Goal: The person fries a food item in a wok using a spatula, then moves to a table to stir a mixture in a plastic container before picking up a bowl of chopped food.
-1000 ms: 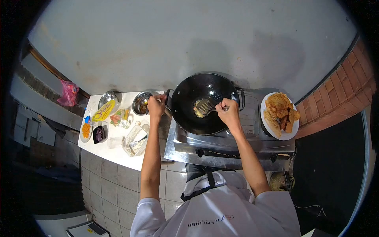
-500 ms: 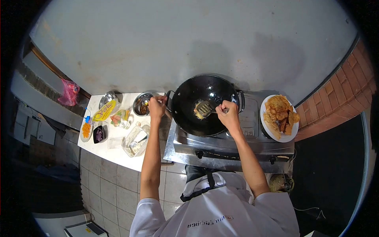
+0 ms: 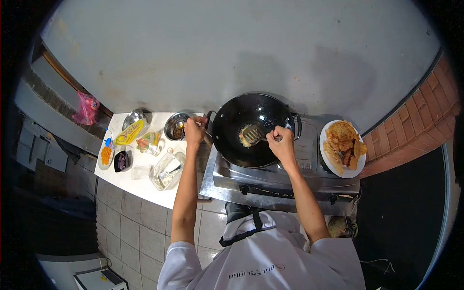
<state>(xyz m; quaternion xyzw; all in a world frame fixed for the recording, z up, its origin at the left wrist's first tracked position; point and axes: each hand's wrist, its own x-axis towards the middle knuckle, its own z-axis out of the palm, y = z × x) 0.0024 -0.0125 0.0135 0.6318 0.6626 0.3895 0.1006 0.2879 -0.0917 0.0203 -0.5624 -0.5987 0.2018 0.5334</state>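
My right hand [image 3: 281, 140] is closed round the handle of a slotted spatula [image 3: 252, 134]. Its blade lies over a small yellowish piece of food [image 3: 244, 140] frying in the black wok [image 3: 232, 152]. Between the wok's left handle and a steel bowl [image 3: 168, 126] is my left hand [image 3: 195, 129], its fingers pinched together. What they hold is too small to make out. Dark brown contents [image 3: 178, 132] show in that bowl, right beside the fingertips.
The wok stands on a steel gas stove [image 3: 270, 181]. To its right is a white plate [image 3: 358, 170] heaped with fried food [image 3: 340, 137]. On the white table [image 3: 159, 197] at left are a glass dish [image 3: 166, 173], a yellow packet [image 3: 130, 133], a dark bowl [image 3: 122, 162] and chopped orange food [image 3: 106, 155].
The whole view has shifted slightly. The spatula still rests over the food in the wok, its blade turned a little. My left hand stays beside the steel bowl.
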